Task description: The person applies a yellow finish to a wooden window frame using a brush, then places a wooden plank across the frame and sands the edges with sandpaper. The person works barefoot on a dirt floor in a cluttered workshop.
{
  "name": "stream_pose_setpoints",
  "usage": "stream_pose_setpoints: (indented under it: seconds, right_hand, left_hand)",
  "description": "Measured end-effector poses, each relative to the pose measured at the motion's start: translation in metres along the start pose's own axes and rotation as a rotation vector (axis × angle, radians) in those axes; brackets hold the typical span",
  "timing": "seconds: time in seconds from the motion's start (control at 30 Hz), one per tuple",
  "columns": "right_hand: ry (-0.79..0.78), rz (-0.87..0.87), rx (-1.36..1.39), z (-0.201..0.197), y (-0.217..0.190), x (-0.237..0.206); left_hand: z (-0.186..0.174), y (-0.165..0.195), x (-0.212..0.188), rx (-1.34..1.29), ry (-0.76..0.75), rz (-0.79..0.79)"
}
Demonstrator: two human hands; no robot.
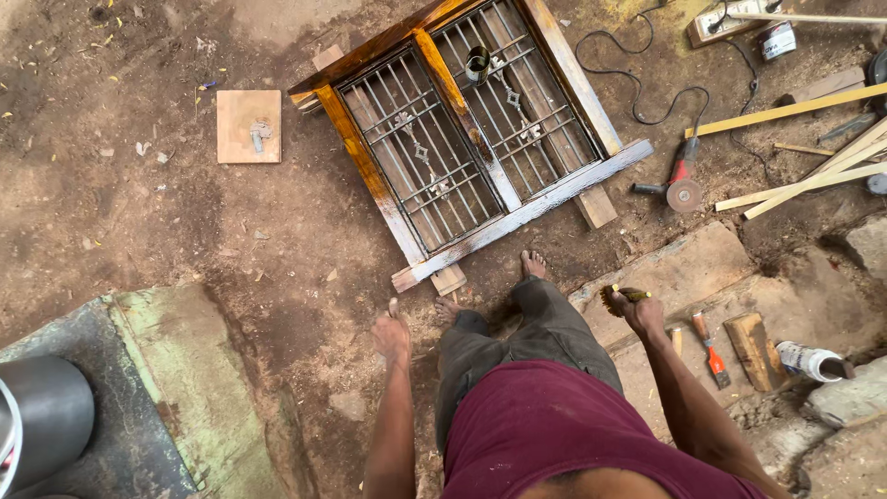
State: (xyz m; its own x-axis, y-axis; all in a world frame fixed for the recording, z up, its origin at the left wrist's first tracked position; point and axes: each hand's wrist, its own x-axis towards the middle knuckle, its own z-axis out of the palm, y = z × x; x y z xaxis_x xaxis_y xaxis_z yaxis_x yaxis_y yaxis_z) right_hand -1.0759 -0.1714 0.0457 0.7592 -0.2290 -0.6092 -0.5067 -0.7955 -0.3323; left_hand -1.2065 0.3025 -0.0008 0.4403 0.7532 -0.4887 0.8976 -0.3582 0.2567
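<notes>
Bare dirt floor [185, 231] under us — window frame [471, 139] mostly stained dark; our right hand [637, 310] grips a brush [617, 296], left hand [392, 334] empty, fingers loosely together.

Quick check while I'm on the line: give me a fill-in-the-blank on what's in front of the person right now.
1. The right hand holds a ____.
2. The left hand holds ____.
3. A small tin stands on the ____ frame's grille.
4. The angle grinder lies to the frame's ____.

Missing: brush; nothing; window; right

A small labelled tin [776, 40] stands far right; a white cylindrical container [809, 361] with coloured print lies near right on its side.
</notes>
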Motion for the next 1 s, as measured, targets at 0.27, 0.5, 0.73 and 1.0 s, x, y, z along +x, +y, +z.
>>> stream_pose_setpoints:
  seconds: [0.27,0.5,0.73,1.0]
  right_hand:
    - [0.067,-0.124,0.216,-0.064,0.022,0.083]
    - [0.186,-0.095,0.436,-0.148,0.082,0.152]
    - [0.356,0.132,0.290,-0.182,0.160,0.154]
    - [0.217,0.289,0.179,-0.176,0.193,0.150]
  left_hand:
    - [0.031,0.071,-0.037,-0.279,-0.052,-0.170]
    - [0.097,0.149,-0.079,0.121,0.142,0.003]
    - [0.116,0.276,-0.060,0.072,-0.126,0.085]
    - [0.141,0.337,-0.053,0.107,-0.352,0.158]
